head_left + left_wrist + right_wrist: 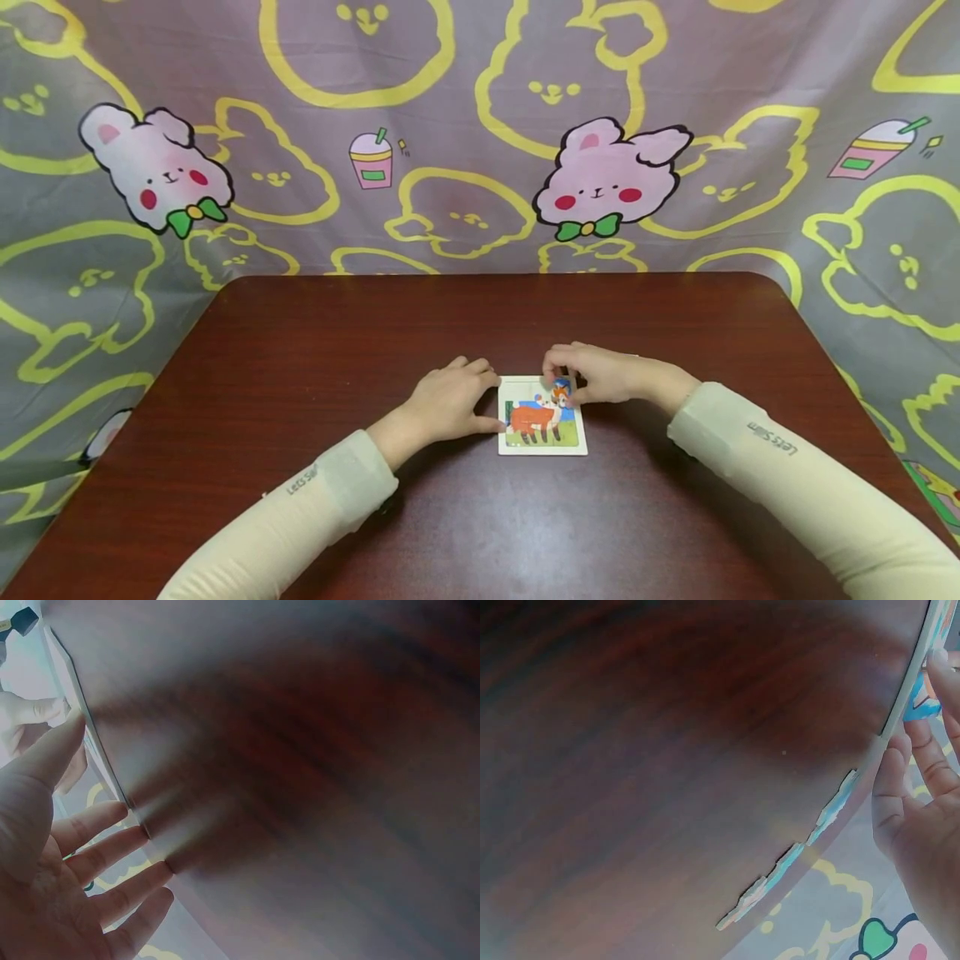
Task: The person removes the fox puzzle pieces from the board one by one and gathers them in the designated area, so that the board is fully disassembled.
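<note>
A jigsaw puzzle [534, 423] of an orange animal on green grass lies in a white-bordered tray on the table. At its upper right corner, my right hand [600, 372] pinches a puzzle piece [562, 392] with blue and orange on it. The right wrist view has this piece [921, 709] between thumb and fingers, tilted against the tray's edge. My left hand [450, 402] lies along the left side of the tray, fingers spread, thumb tip at the white border. From the left wrist, the fingers [112, 829] look nearly straight, tips down by the table.
Loose puzzle pieces [784, 862] lie on the table beyond my right hand; in the head view that hand mostly hides them. The dark red wooden table [360, 333] has a cloth with cartoon bears and rabbits [465, 125] hanging behind it.
</note>
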The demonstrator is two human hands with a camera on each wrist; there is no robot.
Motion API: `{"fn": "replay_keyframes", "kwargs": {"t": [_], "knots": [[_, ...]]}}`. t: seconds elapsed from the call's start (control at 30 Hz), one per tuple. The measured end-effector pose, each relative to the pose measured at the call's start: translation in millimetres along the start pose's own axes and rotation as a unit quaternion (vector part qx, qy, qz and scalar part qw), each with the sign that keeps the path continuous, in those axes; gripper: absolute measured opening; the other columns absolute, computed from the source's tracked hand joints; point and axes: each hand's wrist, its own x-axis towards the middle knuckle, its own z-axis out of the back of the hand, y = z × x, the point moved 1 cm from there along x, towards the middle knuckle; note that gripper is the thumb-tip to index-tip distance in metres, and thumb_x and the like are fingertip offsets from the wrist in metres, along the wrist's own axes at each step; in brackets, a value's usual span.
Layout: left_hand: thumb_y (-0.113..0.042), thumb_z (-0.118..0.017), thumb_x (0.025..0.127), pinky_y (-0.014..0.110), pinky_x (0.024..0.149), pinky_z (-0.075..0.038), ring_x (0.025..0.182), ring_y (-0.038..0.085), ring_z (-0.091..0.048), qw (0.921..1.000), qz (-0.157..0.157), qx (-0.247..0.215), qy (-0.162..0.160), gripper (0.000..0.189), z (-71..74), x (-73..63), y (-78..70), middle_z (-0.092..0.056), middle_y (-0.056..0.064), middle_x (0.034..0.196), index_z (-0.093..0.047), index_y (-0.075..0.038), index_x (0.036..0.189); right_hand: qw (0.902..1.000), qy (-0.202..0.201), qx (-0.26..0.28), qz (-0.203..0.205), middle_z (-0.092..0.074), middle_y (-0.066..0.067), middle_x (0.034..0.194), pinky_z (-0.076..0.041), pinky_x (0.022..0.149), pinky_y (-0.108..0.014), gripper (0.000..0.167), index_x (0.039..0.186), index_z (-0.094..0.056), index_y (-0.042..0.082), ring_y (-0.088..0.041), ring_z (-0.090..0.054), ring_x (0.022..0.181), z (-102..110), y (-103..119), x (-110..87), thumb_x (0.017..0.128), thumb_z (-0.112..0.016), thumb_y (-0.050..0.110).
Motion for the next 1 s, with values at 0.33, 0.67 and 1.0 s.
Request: {"fn": "replay_keyframes", "kwargs": {"t": [0.33,0.67,1.0], "knots": [[-0.059,-0.076,0.079,0.041,0.075,-0.056,0.107,0.02,-0.057,1.0,0.0,0.005,-0.001,0.062,0.1,-1.1,-0.4,-0.062,-0.004,0.123,-0.066,-0.02,0.126,0.9972,-0.036,0.053,0.038,-0.059,-0.001,0.095,-0.049,0.075,-0.026,0.022,0.101,-0.064,0.011,-0.015,-0.053,0.085,0.1,-6.1,0.5,0.087,-0.069,-0.005],[-0.058,-0.077,0.078,0.041,0.075,-0.056,0.107,0.02,-0.057,1.0,-0.001,0.002,-0.002,0.063,1.7,-1.3,-1.3,-0.062,-0.003,0.123,-0.066,-0.019,0.127,0.9921,-0.054,0.106,0.037,-0.069,-0.006,0.093,-0.053,0.079,-0.028,0.019,0.103,-0.067,0.006,-0.015,-0.061,0.084,0.7,-2.1,2.8,0.089,-0.064,-0.008],[-0.059,-0.077,0.078,0.043,0.077,-0.056,0.109,0.021,-0.057,1.0,0.002,-0.002,0.003,0.063,2.6,-2.0,-1.2,-0.062,-0.003,0.124,-0.066,-0.019,0.127,0.9905,-0.077,0.111,0.029,-0.07,-0.004,0.094,-0.053,0.08,-0.028,0.018,0.106,-0.067,0.005,-0.014,-0.061,0.086,2.7,3.9,-1.8,0.09,-0.068,-0.002]]}}
